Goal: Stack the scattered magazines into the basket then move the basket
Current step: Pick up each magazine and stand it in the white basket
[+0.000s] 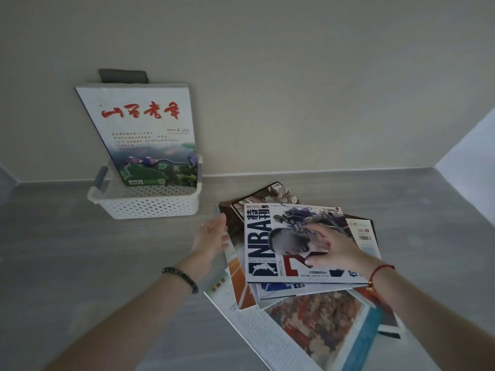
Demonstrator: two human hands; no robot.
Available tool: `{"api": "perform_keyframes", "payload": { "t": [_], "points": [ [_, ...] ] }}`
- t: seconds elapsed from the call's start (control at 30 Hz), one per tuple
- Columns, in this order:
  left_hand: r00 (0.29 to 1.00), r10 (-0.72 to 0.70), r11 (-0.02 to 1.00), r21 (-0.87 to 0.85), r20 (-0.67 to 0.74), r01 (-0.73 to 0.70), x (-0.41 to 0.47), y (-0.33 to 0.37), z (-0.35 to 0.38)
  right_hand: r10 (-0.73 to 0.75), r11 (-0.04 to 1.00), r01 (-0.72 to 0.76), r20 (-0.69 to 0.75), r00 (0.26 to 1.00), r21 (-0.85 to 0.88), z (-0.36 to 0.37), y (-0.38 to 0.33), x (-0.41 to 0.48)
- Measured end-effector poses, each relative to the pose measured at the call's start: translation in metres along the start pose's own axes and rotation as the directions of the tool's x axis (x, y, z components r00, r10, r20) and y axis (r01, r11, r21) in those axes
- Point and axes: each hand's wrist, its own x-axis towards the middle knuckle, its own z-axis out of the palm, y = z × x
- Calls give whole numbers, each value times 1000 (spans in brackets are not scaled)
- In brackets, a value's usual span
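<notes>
A white perforated basket (pixel 150 203) with grey handles stands on the floor against the wall. One magazine with red title characters (pixel 142 129) stands upright in it, leaning on the wall. To the right lies a loose pile of several magazines, an NBA magazine (pixel 270 236) on top. My right hand (pixel 332 247) rests flat on the NBA cover, fingers spread. My left hand (pixel 213 234) is open at the pile's left edge, fingertips touching the magazines under the NBA one. An open magazine (pixel 308 325) lies at the bottom of the pile.
The grey floor (pixel 80 263) meets a pale wall (pixel 294 89) behind the basket and pile. A second wall (pixel 474 162) comes in at the right. A dark grey flat object (pixel 123 75) sticks up behind the upright magazine.
</notes>
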Motion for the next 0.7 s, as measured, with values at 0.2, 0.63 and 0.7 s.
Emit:
{"api": "perform_keyframes", "payload": {
  "t": [0.2,0.63,0.7],
  "points": [
    [998,-57,998,13,-16,57,-22,-20,33,-126,950,151,106,986,-272,17,39,-5],
    [953,-303,937,-192,-24,293,-58,-25,74,-460,752,336,-87,883,-567,12,25,8],
    [956,-287,932,-212,62,294,-64,-24,75,-450,831,341,-170,877,-439,9,7,8]
  ]
}}
